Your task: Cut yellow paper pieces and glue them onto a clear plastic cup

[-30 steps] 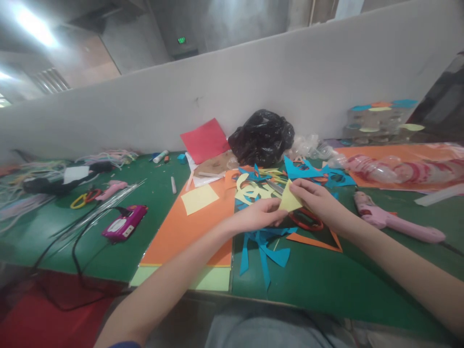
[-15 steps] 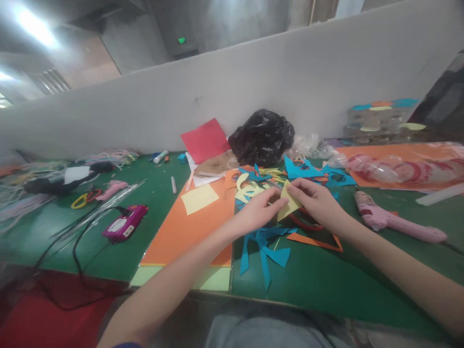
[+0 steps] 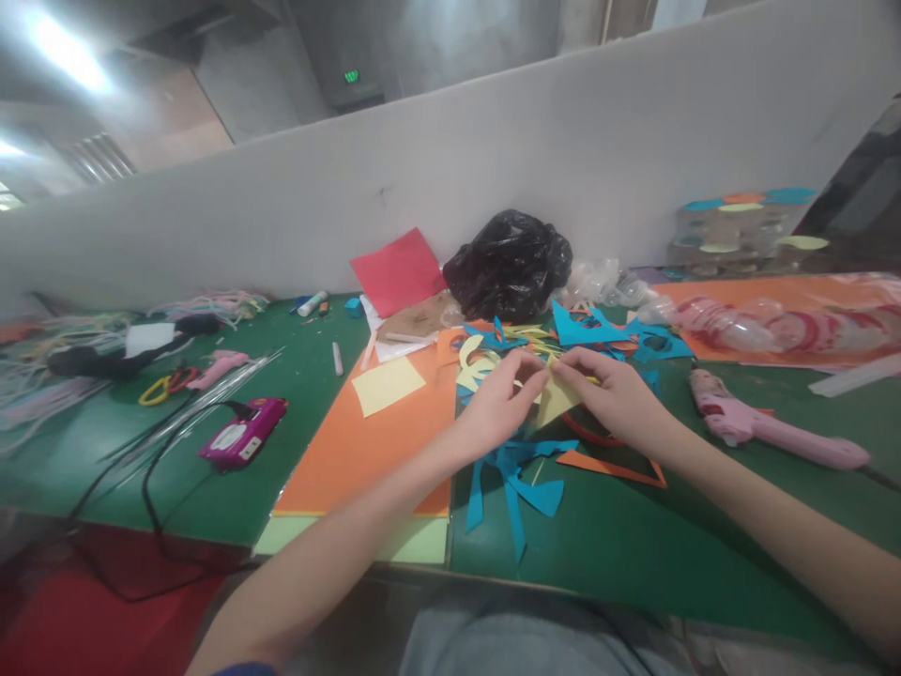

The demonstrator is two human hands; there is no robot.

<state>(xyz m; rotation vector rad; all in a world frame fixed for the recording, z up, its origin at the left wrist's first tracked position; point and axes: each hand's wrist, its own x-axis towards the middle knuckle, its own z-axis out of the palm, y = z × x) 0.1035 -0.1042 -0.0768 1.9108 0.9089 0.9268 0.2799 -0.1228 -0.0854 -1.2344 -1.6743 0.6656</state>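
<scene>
Between my two hands is a small piece of yellow paper [image 3: 556, 399], pinched along its upper edge. My left hand [image 3: 508, 394] is closed on its left side, thumb and fingertips together. From the other side my right hand [image 3: 598, 385] is closed on it too, fingertips close to the left ones. Blue paper scraps [image 3: 517, 483] lie below the hands, and yellow paper scraps [image 3: 473, 361] lie beyond the left one. Under the right hand, red-handled scissors [image 3: 589, 430] are partly hidden. An orange paper strip [image 3: 612, 469] rests nearby.
Left of my hands an orange sheet [image 3: 373, 451] carries a yellow paper square [image 3: 389, 386]. A pink glue gun [image 3: 774, 427] lies at the right. Behind stand a black plastic bag [image 3: 508, 266] and red paper [image 3: 399, 272]. A magenta box with a cable [image 3: 244, 434] sits at left.
My fingertips have drawn closer together at the paper's top edge. My left hand has shifted slightly up, and the paper hangs lower between the hands.
</scene>
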